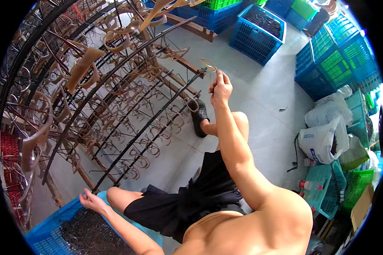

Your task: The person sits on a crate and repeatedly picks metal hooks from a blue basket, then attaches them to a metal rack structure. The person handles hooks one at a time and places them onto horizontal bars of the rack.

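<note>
My right hand (221,88), arm stretched forward, pinches a thin tan loop-shaped piece (208,64) that looks like an eyeglass frame. It is beside the end of a black rod on a large rack (136,135). Many similar tan, translucent looped pieces (83,70) hang from the rack's rods. Low at the left, my left hand (93,202) is over the edge of a blue basket (40,231), its fingers loosely curved and apart. Nothing shows between them. Dark, thin, curly pieces (91,233) fill that basket; their kind is too small to make out.
The rack takes up the left side, its rod ends sticking out toward me. A blue crate (253,44) of dark pieces stands ahead. Stacked blue and green crates (336,59), white sacks (325,140) and a teal basket (317,180) line the right. My shoe (198,119) is beside the rack.
</note>
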`<action>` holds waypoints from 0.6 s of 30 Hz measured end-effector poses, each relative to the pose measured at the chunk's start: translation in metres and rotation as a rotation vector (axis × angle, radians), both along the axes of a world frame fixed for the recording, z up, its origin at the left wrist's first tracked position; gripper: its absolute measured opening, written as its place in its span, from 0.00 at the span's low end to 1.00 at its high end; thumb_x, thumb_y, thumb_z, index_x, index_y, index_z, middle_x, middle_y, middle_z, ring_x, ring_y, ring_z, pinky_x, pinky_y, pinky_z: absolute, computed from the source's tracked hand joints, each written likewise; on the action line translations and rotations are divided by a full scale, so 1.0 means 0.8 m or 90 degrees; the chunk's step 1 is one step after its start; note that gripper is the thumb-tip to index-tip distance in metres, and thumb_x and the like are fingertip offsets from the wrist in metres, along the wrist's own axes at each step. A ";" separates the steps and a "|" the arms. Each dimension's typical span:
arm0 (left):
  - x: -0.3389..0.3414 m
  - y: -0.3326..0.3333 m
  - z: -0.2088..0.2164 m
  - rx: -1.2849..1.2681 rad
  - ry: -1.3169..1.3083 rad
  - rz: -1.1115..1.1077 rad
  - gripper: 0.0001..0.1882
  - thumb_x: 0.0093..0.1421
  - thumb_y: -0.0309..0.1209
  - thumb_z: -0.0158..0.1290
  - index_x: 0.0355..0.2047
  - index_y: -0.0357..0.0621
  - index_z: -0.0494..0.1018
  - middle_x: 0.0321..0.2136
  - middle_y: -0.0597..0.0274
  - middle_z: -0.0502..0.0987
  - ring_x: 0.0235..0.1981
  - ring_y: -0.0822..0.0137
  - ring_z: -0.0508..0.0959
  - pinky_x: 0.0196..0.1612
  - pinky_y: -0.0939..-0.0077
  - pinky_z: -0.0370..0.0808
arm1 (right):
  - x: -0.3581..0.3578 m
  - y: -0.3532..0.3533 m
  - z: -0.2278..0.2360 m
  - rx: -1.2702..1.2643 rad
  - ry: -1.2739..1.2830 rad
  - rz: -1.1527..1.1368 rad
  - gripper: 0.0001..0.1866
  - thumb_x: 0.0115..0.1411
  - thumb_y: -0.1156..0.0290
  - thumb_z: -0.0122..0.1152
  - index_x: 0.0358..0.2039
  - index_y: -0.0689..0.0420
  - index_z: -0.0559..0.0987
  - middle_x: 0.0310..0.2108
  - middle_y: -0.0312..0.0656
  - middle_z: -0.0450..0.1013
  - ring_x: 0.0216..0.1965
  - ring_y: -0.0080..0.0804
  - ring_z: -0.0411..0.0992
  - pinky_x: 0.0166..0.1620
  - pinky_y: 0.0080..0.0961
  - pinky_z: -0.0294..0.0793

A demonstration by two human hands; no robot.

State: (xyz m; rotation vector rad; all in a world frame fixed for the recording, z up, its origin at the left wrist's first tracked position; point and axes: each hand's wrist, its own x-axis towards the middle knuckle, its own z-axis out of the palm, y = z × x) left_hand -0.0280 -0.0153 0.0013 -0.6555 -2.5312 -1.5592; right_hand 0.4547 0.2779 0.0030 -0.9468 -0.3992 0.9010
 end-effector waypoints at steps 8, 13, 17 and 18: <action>0.046 0.026 0.020 0.116 -0.396 -0.266 0.18 0.63 0.42 0.47 0.40 0.39 0.71 0.34 0.61 0.74 0.32 0.72 0.73 0.35 0.79 0.69 | -0.014 0.052 0.006 -0.070 0.006 0.262 0.08 0.59 0.69 0.57 0.32 0.61 0.76 0.15 0.30 0.61 0.12 0.17 0.57 0.15 0.15 0.57; 0.068 0.032 0.029 0.166 -0.429 -0.235 0.16 0.62 0.41 0.48 0.37 0.38 0.70 0.32 0.60 0.74 0.33 0.71 0.74 0.35 0.78 0.71 | -0.011 0.055 0.008 -0.044 0.036 0.303 0.09 0.59 0.69 0.57 0.34 0.62 0.76 0.15 0.30 0.61 0.11 0.16 0.57 0.13 0.13 0.55; 0.076 0.029 0.032 0.143 -0.396 -0.226 0.16 0.62 0.41 0.48 0.38 0.38 0.70 0.33 0.60 0.75 0.34 0.71 0.75 0.34 0.79 0.71 | -0.017 0.058 0.008 -0.041 0.047 0.282 0.08 0.59 0.70 0.56 0.35 0.62 0.76 0.15 0.29 0.61 0.10 0.16 0.57 0.12 0.13 0.55; 0.077 0.029 0.034 0.138 -0.390 -0.225 0.16 0.62 0.41 0.49 0.38 0.38 0.70 0.34 0.59 0.75 0.34 0.71 0.75 0.34 0.79 0.71 | -0.017 0.058 0.009 -0.048 0.046 0.282 0.08 0.59 0.70 0.56 0.35 0.62 0.76 0.15 0.29 0.61 0.10 0.16 0.57 0.12 0.13 0.55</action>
